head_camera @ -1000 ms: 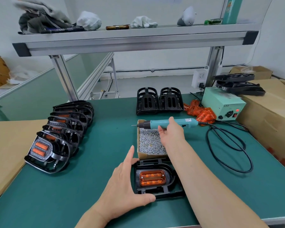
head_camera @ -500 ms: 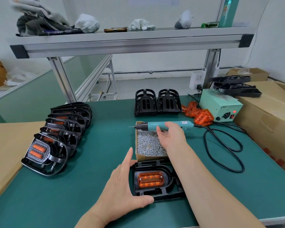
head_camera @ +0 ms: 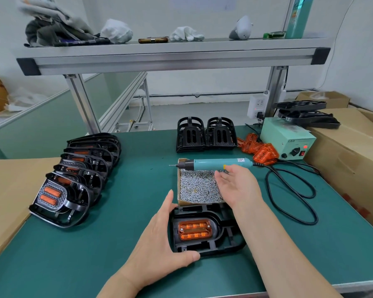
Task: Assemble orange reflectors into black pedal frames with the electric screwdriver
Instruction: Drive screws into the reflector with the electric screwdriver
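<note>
A black pedal frame (head_camera: 228, 241) lies flat near the table's front edge with an orange reflector (head_camera: 194, 229) seated in it. My left hand (head_camera: 157, 239) holds the frame's left end, fingers along its side and thumb on the front rim. The teal electric screwdriver (head_camera: 211, 164) lies across the far edge of a cardboard box of screws (head_camera: 194, 186), tip pointing left. My right hand (head_camera: 237, 186) hovers over the box just in front of the screwdriver, fingers relaxed and holding nothing.
A row of pedals with reflectors (head_camera: 73, 181) leans at the left. Two stacks of empty frames (head_camera: 206, 135) stand at the back, loose orange reflectors (head_camera: 258, 150) and a green power unit (head_camera: 289, 140) beside them. A black cable (head_camera: 293, 196) loops at the right by cardboard boxes (head_camera: 353, 160).
My right hand has let go of the screwdriver and drawn back toward me over the screw box. The screwdriver stays on the box. My left hand has kept its hold on the frame.
</note>
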Action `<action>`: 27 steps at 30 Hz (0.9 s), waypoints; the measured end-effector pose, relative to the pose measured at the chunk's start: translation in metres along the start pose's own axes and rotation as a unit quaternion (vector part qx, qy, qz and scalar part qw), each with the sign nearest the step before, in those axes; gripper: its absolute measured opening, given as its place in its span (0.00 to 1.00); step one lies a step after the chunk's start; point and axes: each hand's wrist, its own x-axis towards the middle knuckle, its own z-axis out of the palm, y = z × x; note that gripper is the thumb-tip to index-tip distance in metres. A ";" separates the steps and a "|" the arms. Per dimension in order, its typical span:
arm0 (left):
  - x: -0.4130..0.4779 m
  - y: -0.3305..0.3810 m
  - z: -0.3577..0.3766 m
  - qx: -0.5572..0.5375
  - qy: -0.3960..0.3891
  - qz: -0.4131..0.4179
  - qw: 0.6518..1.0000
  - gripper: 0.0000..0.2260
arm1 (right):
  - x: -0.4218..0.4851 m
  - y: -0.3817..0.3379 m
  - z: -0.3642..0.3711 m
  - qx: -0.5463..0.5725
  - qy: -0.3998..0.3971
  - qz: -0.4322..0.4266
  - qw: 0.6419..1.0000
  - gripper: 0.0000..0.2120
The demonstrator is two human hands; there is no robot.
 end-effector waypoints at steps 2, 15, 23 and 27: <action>0.000 -0.001 0.000 -0.013 0.001 -0.001 1.000 0.60 | -0.004 -0.003 -0.005 0.009 -0.004 -0.017 1.000 0.10; -0.004 0.001 0.001 -0.015 0.033 0.021 0.999 0.59 | -0.015 0.005 -0.073 -0.441 -0.034 -0.455 0.773 0.05; -0.006 0.006 0.001 -0.007 0.093 0.045 0.995 0.56 | -0.009 0.019 -0.082 -0.559 -0.096 -0.456 0.685 0.03; -0.006 0.006 0.000 -0.004 0.110 0.055 0.992 0.54 | -0.007 0.017 -0.083 -0.562 -0.100 -0.444 0.691 0.09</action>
